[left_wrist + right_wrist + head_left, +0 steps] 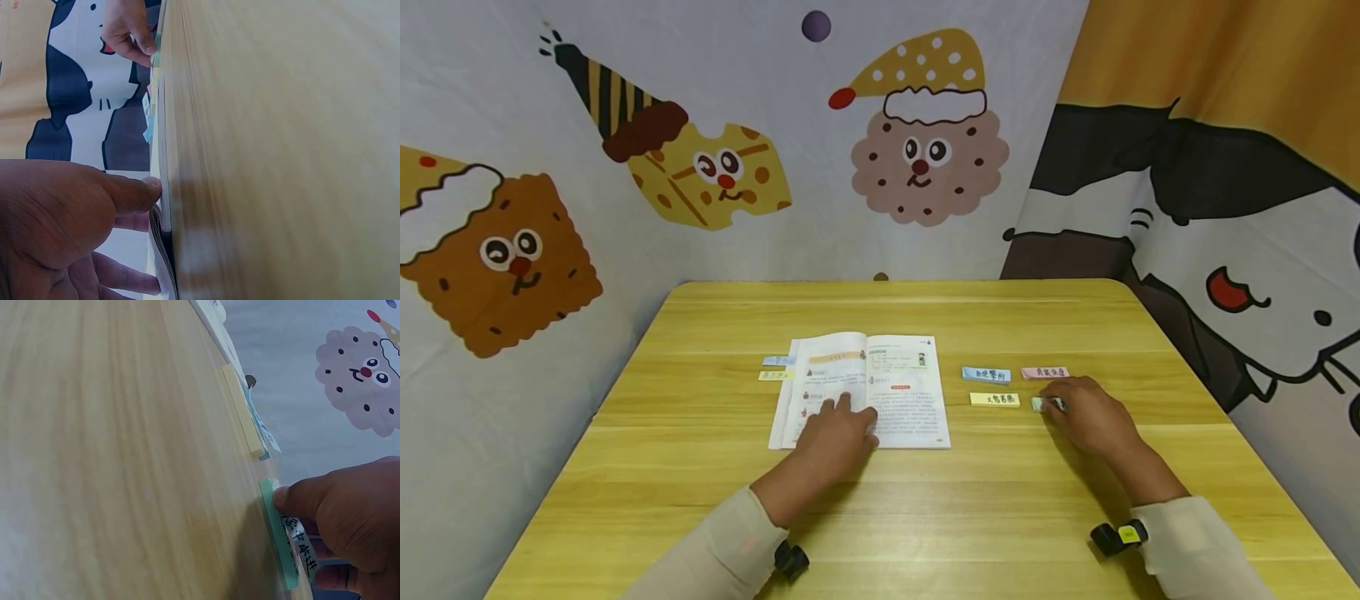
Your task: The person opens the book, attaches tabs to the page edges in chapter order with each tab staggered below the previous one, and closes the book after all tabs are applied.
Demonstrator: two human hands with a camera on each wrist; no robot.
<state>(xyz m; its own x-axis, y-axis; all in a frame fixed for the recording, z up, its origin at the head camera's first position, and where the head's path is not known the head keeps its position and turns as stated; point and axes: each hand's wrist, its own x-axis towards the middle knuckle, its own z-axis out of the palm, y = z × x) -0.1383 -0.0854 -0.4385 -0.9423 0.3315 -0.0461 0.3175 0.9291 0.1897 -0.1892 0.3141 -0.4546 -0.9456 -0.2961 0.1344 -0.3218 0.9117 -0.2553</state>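
An open book [910, 408] lies on the wooden table, and my left hand [837, 435] rests on its pages with fingers spread. The left thumb is at the book's lower edge in the left wrist view. On the right, my right hand [1093, 421] pinches the top note of a green sticky-note pad [277, 528]. That handwritten note [301, 547] curls up from the pad, its far end partly hidden by the fingers. Beside it lie a yellow pad [995, 400], a blue pad [986, 374] and a pink pad [1043, 372], each with handwriting on top.
A blue tab [775, 361] and a yellow tab [772, 376] stick out from the book's left edge. The wooden table [895, 517] reaches back to a cartoon-printed cloth [820, 250], with more cloth along the left and right sides.
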